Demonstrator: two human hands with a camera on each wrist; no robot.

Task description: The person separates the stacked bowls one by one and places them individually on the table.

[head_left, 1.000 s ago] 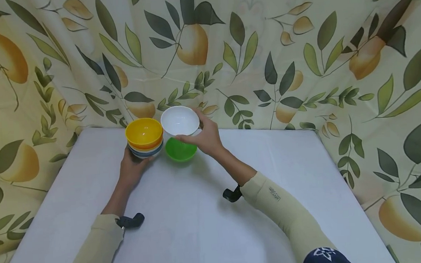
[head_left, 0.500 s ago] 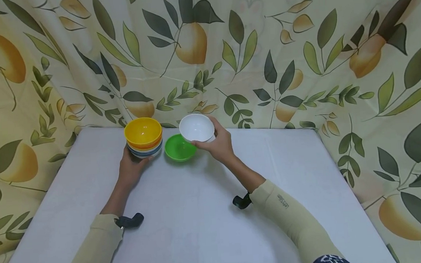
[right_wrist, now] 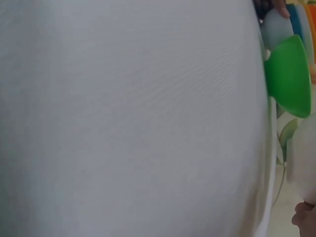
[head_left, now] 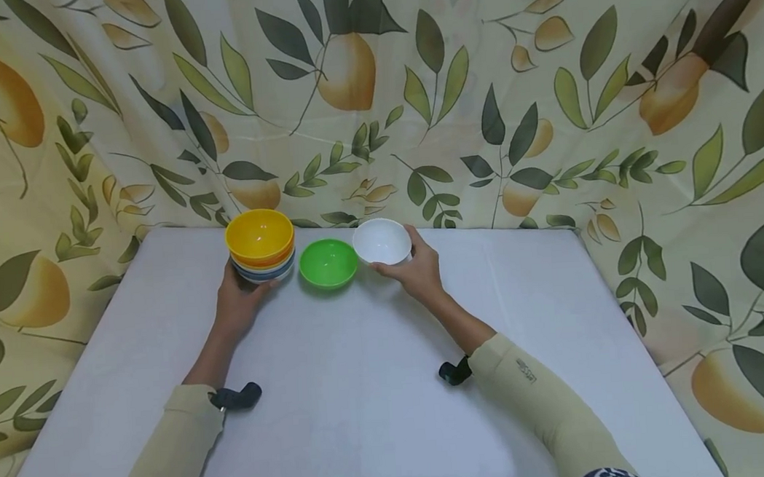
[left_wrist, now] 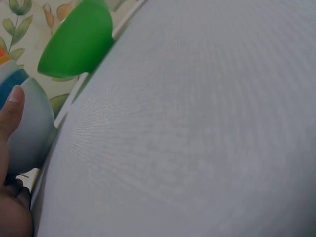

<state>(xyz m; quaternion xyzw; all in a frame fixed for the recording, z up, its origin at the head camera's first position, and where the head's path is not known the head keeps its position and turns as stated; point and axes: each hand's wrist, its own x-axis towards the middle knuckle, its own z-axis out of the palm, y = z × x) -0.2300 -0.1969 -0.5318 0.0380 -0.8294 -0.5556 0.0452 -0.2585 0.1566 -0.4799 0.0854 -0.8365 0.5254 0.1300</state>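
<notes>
A stack of nested bowls (head_left: 260,238), yellow on top with orange, white and blue rims beneath, stands at the back left of the table. My left hand (head_left: 236,303) grips its lower part; in the left wrist view the thumb (left_wrist: 15,108) lies against the pale bottom bowl (left_wrist: 34,123). Just right of the stack, a green bowl (head_left: 328,265) sits upright on the table. My right hand (head_left: 419,271) holds a white bowl (head_left: 382,241) by its right side, beside the green one. In the right wrist view the white bowl (right_wrist: 303,158) appears slightly above the tabletop.
A white cloth (head_left: 352,401) covers the table, whose back edge runs just behind the bowls. A curtain (head_left: 427,119) printed with fruit and leaves hangs behind and at both sides. Black wrist cameras, left (head_left: 237,398) and right (head_left: 454,371), jut inward from the sleeves.
My right hand has carried the white bowl from above the green bowl to the right and down, uncovering the green bowl. My left hand and the stack have stayed in place.
</notes>
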